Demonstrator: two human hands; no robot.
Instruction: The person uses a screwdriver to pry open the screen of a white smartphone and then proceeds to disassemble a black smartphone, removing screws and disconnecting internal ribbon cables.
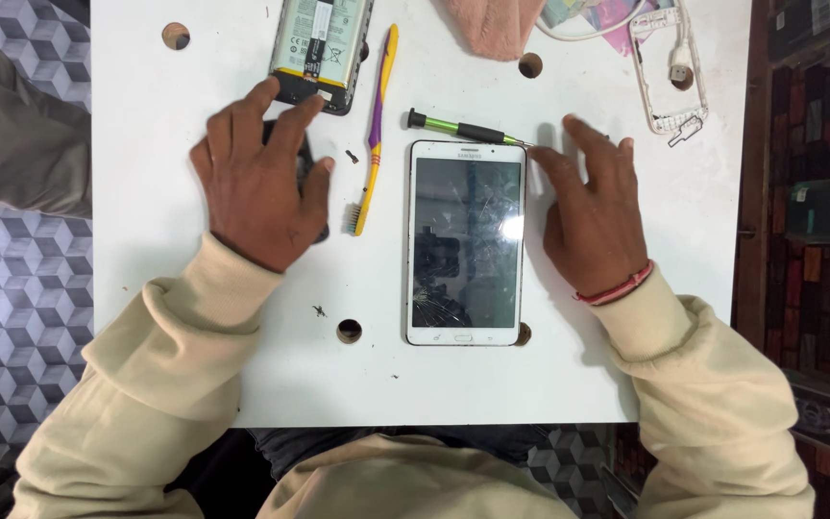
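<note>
A white tablet (464, 242) with a cracked dark screen lies face up in the middle of the white table (156, 279). My right hand (593, 216) rests flat beside its right edge, fingers spread, fingertips near the tip of a green and black screwdriver (466, 128) lying above the tablet. My left hand (263, 178) lies palm down, fingers apart, over a dark object that is mostly hidden. Its fingertips reach the lower edge of an opened phone with its battery showing (317, 50). A purple and yellow toothbrush (375, 130) lies between my left hand and the tablet.
A white phone frame (667, 69) and a white cable sit at the back right. A pink cloth (492, 24) lies at the top edge. Tiny screws (352, 155) lie loose on the table, which has several round holes (349, 331). Dark shelving stands on the right.
</note>
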